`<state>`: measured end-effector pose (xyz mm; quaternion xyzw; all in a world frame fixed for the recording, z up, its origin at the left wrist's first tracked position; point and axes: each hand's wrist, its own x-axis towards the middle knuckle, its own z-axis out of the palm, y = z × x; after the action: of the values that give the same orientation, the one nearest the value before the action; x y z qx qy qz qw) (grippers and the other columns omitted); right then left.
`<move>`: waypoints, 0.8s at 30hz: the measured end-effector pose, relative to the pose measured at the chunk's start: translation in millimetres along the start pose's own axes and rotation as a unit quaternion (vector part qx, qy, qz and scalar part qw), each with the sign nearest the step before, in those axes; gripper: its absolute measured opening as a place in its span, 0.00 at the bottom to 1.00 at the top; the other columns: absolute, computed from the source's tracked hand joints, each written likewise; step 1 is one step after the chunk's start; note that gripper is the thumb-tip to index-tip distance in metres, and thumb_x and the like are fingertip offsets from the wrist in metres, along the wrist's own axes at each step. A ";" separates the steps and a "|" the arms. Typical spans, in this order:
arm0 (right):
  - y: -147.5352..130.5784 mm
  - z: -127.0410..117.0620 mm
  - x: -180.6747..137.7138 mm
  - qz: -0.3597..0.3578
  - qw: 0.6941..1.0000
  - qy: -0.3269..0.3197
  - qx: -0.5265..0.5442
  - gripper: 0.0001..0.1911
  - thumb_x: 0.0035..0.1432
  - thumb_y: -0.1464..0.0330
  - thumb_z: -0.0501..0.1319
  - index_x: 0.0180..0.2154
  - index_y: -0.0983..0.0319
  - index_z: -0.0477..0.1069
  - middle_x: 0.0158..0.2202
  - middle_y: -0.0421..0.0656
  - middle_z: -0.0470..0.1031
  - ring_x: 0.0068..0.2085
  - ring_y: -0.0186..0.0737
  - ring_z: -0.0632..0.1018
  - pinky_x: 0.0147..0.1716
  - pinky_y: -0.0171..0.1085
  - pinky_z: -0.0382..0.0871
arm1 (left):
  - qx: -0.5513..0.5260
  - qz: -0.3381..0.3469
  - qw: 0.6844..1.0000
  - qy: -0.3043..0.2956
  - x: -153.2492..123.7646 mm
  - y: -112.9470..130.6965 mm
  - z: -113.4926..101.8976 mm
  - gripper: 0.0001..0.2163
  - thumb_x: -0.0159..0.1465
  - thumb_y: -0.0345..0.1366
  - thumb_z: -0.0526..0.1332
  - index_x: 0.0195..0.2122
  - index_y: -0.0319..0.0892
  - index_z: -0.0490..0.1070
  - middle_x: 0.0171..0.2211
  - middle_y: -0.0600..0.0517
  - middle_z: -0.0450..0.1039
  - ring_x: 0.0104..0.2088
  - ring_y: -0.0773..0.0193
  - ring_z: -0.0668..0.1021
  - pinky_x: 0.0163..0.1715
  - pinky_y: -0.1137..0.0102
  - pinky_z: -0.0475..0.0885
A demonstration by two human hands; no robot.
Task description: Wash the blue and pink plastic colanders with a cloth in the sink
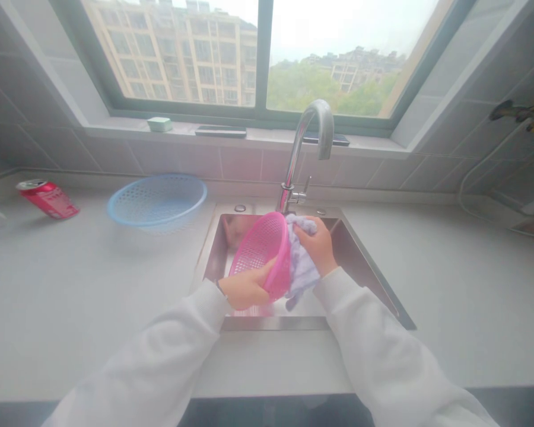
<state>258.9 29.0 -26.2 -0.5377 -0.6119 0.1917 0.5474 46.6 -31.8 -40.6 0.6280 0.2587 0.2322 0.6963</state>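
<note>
Over the steel sink (360, 261) I hold a pink perforated basket (260, 246), tilted on its side. My left hand (247, 289) grips its lower rim, fingers curled round the edge. My right hand (319, 244) is closed on a pale lilac cloth (301, 270) pressed against the basket's outer right side; the cloth's loose end hangs down below the rim. Both sleeves are white.
A chrome tap (309, 139) arches over the sink's back edge. A blue perforated basket (157, 200) sits on the counter to the left, a red can (48, 198) lies further left. On the window sill rest a green soap-like block (159, 124) and two dark flat items.
</note>
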 end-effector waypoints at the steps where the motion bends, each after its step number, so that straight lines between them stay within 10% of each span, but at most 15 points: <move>1: 4.4 -2.7 5.6 0.028 1.000 -0.001 0.005 0.16 0.51 0.58 0.66 0.38 0.60 0.75 0.37 0.46 0.77 0.40 0.49 0.79 0.47 0.52 0.74 | 0.019 -0.001 1.000 -0.015 -0.6 0.1 1.4 0.51 0.48 0.21 0.60 0.74 0.50 0.46 0.57 0.47 0.75 0.55 0.50 0.76 0.55 0.59 0.71; 7: -10.0 10.6 -17.4 -0.098 0.993 -0.057 -0.024 0.12 0.56 0.61 0.63 0.40 0.58 0.77 0.43 0.46 0.75 0.49 0.50 0.77 0.56 0.52 0.71 | -0.051 0.057 0.995 0.059 5.9 -6.3 -0.1 0.52 0.46 0.20 0.60 0.74 0.52 0.46 0.63 0.46 0.70 0.62 0.47 0.72 0.59 0.56 0.69; 16: -9.1 21.0 -54.5 -0.243 0.915 -0.292 -0.136 0.56 0.47 0.60 0.73 0.72 0.54 0.49 0.72 0.55 0.48 0.73 0.65 0.49 0.66 0.63 0.59 | -0.243 0.131 0.959 0.067 5.8 11.5 -15.2 0.47 0.47 0.20 0.64 0.70 0.54 0.56 0.62 0.45 0.71 0.61 0.44 0.75 0.56 0.54 0.74; 24: 3.2 7.9 -24.0 -0.167 0.973 -0.149 -0.060 0.28 0.57 0.61 0.68 0.60 0.51 0.71 0.62 0.48 0.67 0.64 0.54 0.69 0.66 0.56 0.62 | -0.227 0.050 0.972 0.029 0.1 1.4 -19.0 0.51 0.44 0.19 0.65 0.71 0.55 0.56 0.53 0.49 0.78 0.51 0.52 0.81 0.48 0.63 0.75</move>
<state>249.2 12.0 -42.5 -0.4252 -0.7781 0.1391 0.4409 34.3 -17.3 -40.7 0.4582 0.1881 0.3375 0.8005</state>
